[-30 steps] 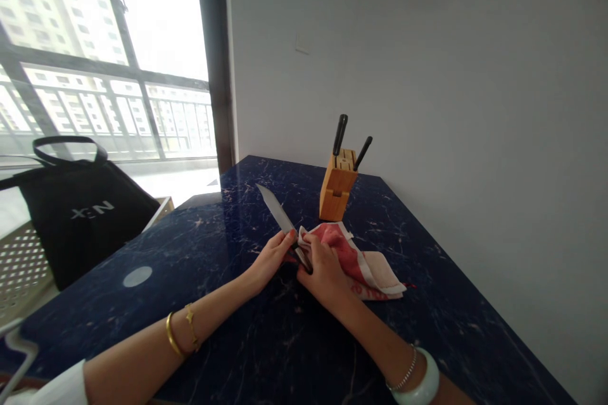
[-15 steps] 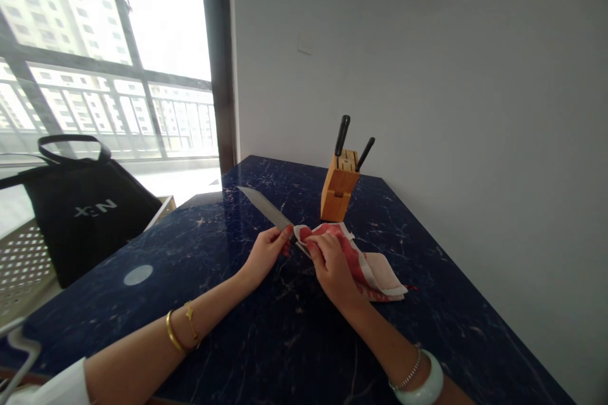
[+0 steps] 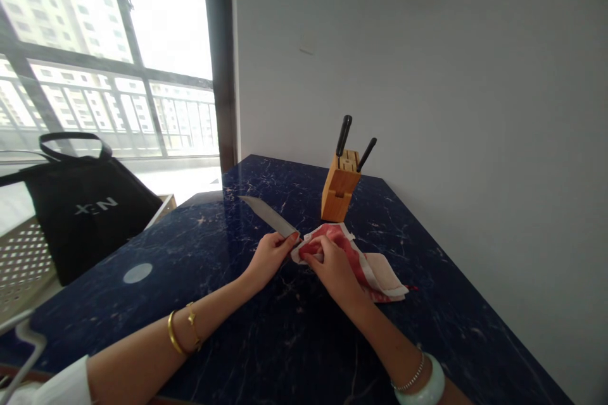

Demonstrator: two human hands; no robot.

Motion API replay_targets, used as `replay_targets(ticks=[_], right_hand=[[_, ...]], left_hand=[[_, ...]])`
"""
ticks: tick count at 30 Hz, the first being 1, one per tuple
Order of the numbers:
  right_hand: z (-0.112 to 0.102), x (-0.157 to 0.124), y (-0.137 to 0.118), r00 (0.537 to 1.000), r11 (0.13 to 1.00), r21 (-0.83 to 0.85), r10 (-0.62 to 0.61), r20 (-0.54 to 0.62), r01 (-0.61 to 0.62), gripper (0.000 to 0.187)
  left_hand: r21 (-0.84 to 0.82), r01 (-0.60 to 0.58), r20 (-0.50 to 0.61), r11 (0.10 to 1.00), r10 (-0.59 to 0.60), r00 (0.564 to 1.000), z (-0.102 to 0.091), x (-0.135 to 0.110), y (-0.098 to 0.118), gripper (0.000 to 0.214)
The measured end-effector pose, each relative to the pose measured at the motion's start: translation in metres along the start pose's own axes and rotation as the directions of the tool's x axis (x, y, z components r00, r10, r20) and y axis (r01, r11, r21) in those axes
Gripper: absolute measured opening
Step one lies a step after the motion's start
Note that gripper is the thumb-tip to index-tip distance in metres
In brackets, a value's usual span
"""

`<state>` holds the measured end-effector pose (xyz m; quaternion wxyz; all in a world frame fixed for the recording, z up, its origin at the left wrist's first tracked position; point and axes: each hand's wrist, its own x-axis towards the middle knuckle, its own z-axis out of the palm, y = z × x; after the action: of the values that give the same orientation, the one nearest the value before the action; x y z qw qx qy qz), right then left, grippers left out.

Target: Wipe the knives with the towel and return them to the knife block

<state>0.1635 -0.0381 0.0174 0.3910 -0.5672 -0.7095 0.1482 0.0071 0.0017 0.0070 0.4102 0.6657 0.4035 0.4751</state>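
A long kitchen knife (image 3: 268, 215) lies low over the dark blue marble table (image 3: 294, 342), its blade pointing up and to the left. My left hand (image 3: 272, 254) pinches the blade near its base. My right hand (image 3: 335, 269) is closed on a red and cream cloth (image 3: 370, 266), pressing a fold of it against the knife where blade meets handle; the handle is hidden under the cloth and my fingers. The rest of the cloth trails to the right on the table.
A wooden knife block (image 3: 338, 186) with two black handles stands near the wall behind the cloth. A black bag (image 3: 80, 209) sits on a perforated white chair at the left. A pale round spot (image 3: 137, 273) marks the tabletop. A window lies beyond.
The knife's blade has swung leftward and lower. My right hand has slid the cloth a little toward the blade's base; my left hand keeps its pinch.
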Motion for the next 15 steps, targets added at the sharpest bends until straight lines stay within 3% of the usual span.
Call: replay_targets(ticks=[3, 9, 15], right_hand=[[-0.002, 0.001, 0.002, 0.998, 0.999, -0.051, -0.014, 0.058, 0.017, 0.009], [0.000, -0.002, -0.007, 0.985, 0.963, -0.208, -0.171, 0.013, 0.170, 0.005], [0.000, -0.002, -0.015, 0.979, 0.927, -0.316, -0.203, 0.031, 0.203, 0.005]], left_hand=[[0.064, -0.006, -0.013, 0.998, 0.007, 1.000, -0.004, 0.002, -0.002, 0.040], [0.156, -0.044, -0.004, 0.987, 0.045, 0.999, -0.003, 0.000, 0.006, 0.041], [0.192, -0.064, -0.011, 0.979, 0.067, 0.998, -0.003, 0.000, 0.011, 0.041]])
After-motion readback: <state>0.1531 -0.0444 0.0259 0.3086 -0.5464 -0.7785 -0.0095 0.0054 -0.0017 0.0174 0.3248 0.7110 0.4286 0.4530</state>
